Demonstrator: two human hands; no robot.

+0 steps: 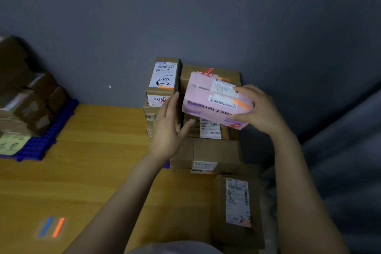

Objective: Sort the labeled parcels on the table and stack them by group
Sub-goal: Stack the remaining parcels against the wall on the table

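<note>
Left hand (169, 128): your fingers are straight, palm turned inward, thumb spread out.
Right hand (257, 109): your fingers and thumb curl round the end of the pink parcel (208, 97).
Arms: both your forearms reach forward, raised.

Wooden table (92, 161): brown parcel (238, 210), blue mat (39, 146).

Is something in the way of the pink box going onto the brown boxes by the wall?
Nothing I can see. The right hand holds the pink box right in front of the brown box with red tape, hiding part of its top. The left hand is open, just left of the pink box.
</note>
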